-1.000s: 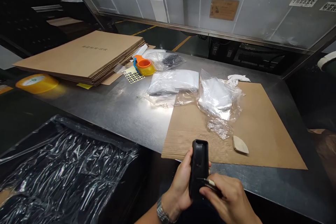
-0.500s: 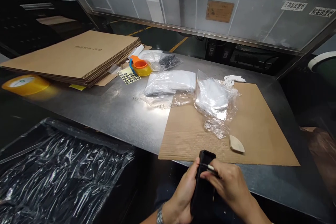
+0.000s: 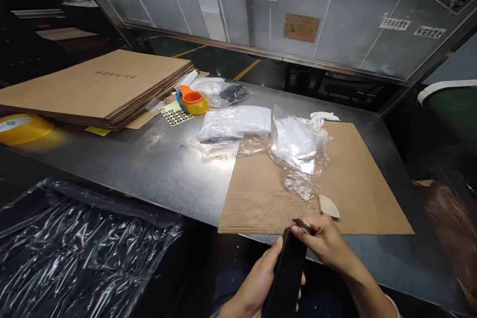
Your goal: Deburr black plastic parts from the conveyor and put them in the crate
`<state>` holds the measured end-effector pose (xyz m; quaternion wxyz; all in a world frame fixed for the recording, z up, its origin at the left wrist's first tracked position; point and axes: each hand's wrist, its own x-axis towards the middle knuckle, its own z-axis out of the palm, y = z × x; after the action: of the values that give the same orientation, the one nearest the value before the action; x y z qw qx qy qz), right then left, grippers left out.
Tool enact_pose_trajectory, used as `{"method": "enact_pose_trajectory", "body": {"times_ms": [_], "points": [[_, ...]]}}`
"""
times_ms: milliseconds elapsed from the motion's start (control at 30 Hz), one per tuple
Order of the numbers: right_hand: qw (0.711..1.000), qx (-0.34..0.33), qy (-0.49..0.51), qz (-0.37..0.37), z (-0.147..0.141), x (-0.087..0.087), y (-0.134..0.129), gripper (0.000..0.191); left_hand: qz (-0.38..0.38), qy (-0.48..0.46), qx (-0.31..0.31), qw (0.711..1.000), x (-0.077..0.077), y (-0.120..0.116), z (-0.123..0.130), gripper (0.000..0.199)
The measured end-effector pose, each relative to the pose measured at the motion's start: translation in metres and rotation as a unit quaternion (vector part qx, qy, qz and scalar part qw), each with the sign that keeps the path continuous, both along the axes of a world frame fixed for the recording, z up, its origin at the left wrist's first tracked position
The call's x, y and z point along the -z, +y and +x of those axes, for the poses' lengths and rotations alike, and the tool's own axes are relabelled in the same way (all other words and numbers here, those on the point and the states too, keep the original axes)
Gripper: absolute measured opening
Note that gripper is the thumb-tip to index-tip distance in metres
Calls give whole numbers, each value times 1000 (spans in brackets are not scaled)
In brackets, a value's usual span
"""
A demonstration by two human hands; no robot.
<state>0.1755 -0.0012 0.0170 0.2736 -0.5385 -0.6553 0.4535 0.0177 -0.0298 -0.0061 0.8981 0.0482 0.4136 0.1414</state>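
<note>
A long black box-like piece (image 3: pixel 286 276) is held upright and slightly tilted below the table's front edge. My left hand (image 3: pixel 261 276) wraps round it, thumb on its left side and fingertips showing at its right. My right hand (image 3: pixel 325 241) pinches a small blade-like tool (image 3: pixel 303 225) at the top end of the black piece; the tool's tip points left. Just beyond my right hand, a pale wedge-shaped block (image 3: pixel 328 207) lies on the flat cardboard sheet (image 3: pixel 361 184).
Clear plastic bags with white sheets (image 3: pixel 234 124) lie mid-table, near a white glove (image 3: pixel 324 118). Stacked cardboard (image 3: pixel 97 84), an orange tape dispenser (image 3: pixel 193 100) and a yellow tape roll (image 3: pixel 26 129) are at left. A bin lined with black plastic (image 3: pixel 85 253) stands front left.
The black piece has turned, so its hollow side no longer shows. My right hand has lifted the tool to its top end. The whole view has shifted slightly.
</note>
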Motion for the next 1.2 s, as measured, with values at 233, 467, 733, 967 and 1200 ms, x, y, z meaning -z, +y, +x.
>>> {"method": "enact_pose_trajectory", "body": {"times_ms": [233, 467, 733, 967, 1200], "points": [[992, 116, -36, -40, -1, 15, -28, 31, 5, 18, -122, 992, 0, 8, -6, 57], [982, 87, -45, -162, -27, 31, -67, 20, 104, 120, -240, 958, -3, 8, -2, 49], [971, 155, 30, -181, -31, 39, -54, 27, 165, 143, -250, 943, -3, 0, -3, 48], [952, 201, 148, -175, -17, 29, -24, 41, 124, 79, -120, 982, 3, -4, -1, 46], [945, 144, 187, -226, 3, 26, -12, 47, 72, 40, -35, 996, -1, 1, -8, 48]]}}
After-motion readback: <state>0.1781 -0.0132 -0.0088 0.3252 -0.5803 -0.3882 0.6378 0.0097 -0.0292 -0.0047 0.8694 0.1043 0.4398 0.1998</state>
